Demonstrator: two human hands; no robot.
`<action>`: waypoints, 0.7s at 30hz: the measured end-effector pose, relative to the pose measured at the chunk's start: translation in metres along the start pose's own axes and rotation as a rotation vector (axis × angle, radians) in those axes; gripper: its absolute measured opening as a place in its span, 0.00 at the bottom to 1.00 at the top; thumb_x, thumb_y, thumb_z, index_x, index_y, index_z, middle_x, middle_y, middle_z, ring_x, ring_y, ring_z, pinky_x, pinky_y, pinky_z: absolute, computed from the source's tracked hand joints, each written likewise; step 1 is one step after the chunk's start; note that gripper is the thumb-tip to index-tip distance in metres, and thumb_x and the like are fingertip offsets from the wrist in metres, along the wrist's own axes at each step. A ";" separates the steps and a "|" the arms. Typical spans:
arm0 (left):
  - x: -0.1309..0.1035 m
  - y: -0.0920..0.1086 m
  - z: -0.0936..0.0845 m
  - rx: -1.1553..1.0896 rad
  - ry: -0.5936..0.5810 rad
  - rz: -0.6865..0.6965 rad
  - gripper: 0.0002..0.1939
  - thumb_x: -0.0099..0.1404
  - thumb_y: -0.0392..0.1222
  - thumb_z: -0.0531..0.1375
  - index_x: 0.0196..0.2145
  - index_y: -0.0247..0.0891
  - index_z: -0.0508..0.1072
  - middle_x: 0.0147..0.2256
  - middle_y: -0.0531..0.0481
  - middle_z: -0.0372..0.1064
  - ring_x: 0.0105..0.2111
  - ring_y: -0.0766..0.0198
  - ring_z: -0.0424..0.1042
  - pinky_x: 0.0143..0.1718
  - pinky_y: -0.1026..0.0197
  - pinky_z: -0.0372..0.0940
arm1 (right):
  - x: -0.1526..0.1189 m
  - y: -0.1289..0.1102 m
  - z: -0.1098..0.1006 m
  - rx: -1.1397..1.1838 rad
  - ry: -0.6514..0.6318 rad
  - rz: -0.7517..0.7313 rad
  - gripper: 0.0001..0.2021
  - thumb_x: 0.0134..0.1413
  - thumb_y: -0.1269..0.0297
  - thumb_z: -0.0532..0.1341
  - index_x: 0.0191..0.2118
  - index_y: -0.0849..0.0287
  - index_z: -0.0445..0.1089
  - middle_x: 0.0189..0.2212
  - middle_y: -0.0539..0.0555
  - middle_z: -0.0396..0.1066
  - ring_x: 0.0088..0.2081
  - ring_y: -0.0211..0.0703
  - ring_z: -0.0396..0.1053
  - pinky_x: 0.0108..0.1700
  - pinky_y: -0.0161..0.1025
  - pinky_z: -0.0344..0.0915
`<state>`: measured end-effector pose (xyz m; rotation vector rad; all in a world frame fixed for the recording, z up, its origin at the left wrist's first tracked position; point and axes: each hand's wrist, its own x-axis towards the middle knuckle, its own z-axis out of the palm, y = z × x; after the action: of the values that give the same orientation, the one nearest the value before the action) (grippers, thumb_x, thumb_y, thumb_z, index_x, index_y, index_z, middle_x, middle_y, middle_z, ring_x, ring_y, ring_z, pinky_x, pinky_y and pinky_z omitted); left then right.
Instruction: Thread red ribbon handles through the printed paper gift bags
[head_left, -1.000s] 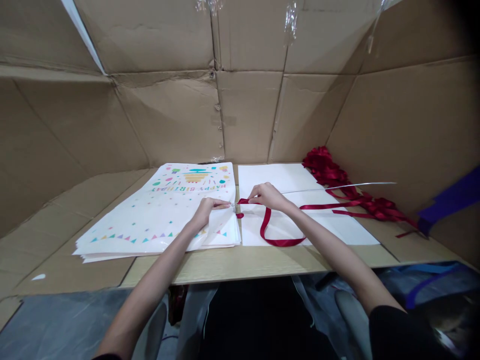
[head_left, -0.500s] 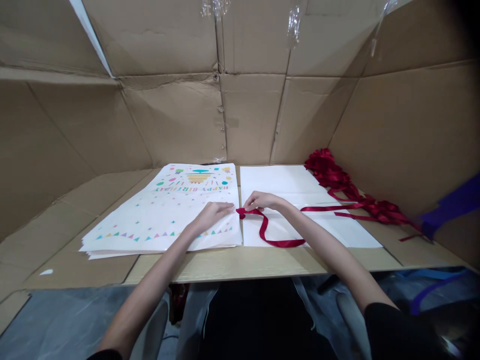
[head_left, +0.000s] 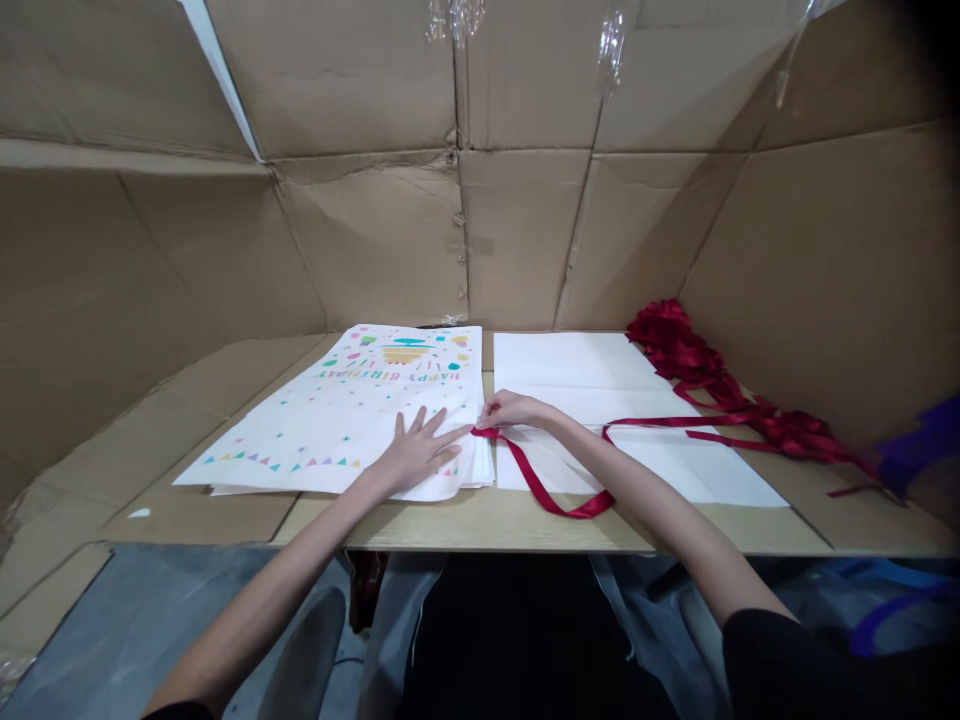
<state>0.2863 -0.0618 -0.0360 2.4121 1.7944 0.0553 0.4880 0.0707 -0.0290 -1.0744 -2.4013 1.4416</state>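
My left hand (head_left: 416,455) lies spread on the top printed birthday sheet (head_left: 300,425) of a stack, its fingers apart and one fingertip close to the end of a red ribbon (head_left: 532,480). With the fingertips of my right hand (head_left: 510,408) I pinch that ribbon near its end, at the right edge of the stack. From there the ribbon loops toward the table's front, passes under my right forearm and comes out on the far side. Beneath my right arm lies a plain white sheet (head_left: 570,355) with fold lines.
A tangled heap of red ribbon (head_left: 664,340) runs along the right side of the table. Cardboard walls (head_left: 525,230) enclose the back and sides. Purple strips (head_left: 919,450) hang at the far right. The wooden table edge (head_left: 480,535) runs across the front.
My left hand has spread its fingers and pressed flatter on the sheet. The ribbon loop has slid nearer the front, and the stack's right edge is shifted and fanned. My right hand keeps pinching.
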 end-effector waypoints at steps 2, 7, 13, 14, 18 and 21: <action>-0.001 -0.001 -0.002 0.031 -0.010 -0.014 0.28 0.67 0.63 0.37 0.63 0.62 0.49 0.66 0.53 0.32 0.64 0.36 0.32 0.55 0.27 0.33 | -0.013 0.006 -0.007 -0.139 0.090 -0.106 0.11 0.46 0.59 0.64 0.32 0.63 0.72 0.29 0.53 0.72 0.31 0.37 0.67 0.34 0.33 0.62; -0.002 0.010 -0.007 0.053 0.054 0.054 0.29 0.68 0.60 0.39 0.63 0.52 0.55 0.66 0.52 0.37 0.64 0.39 0.32 0.55 0.26 0.30 | -0.069 0.040 -0.044 -0.435 0.135 -0.052 0.13 0.47 0.65 0.62 0.40 0.62 0.71 0.39 0.58 0.72 0.38 0.44 0.69 0.39 0.37 0.63; 0.006 0.022 0.008 -0.025 0.113 0.107 0.28 0.69 0.58 0.40 0.63 0.50 0.54 0.65 0.48 0.44 0.64 0.48 0.42 0.58 0.31 0.32 | -0.132 0.098 -0.083 -0.589 0.326 0.100 0.08 0.45 0.72 0.58 0.34 0.61 0.71 0.31 0.55 0.72 0.32 0.42 0.68 0.35 0.35 0.62; 0.007 0.022 0.010 -0.013 0.121 0.108 0.28 0.69 0.58 0.40 0.63 0.52 0.54 0.65 0.48 0.43 0.64 0.47 0.42 0.58 0.30 0.32 | -0.140 0.104 -0.087 -0.596 0.359 0.100 0.07 0.47 0.72 0.57 0.33 0.61 0.71 0.30 0.55 0.73 0.32 0.42 0.69 0.35 0.35 0.61; 0.006 0.021 0.012 0.013 0.112 0.121 0.27 0.68 0.60 0.39 0.62 0.55 0.54 0.65 0.50 0.40 0.64 0.47 0.39 0.57 0.30 0.30 | -0.160 0.111 -0.094 -0.643 0.429 0.065 0.07 0.50 0.68 0.57 0.30 0.60 0.72 0.32 0.56 0.74 0.34 0.45 0.70 0.38 0.36 0.62; 0.005 0.021 0.010 0.013 0.101 0.130 0.28 0.68 0.61 0.38 0.63 0.55 0.52 0.66 0.50 0.38 0.65 0.46 0.38 0.57 0.30 0.29 | -0.163 0.110 -0.095 -0.681 0.435 0.012 0.09 0.51 0.68 0.56 0.32 0.59 0.74 0.35 0.56 0.76 0.37 0.46 0.71 0.42 0.37 0.62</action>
<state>0.3089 -0.0643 -0.0434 2.5758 1.6793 0.1824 0.7066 0.0658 -0.0306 -1.3438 -2.5704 0.2968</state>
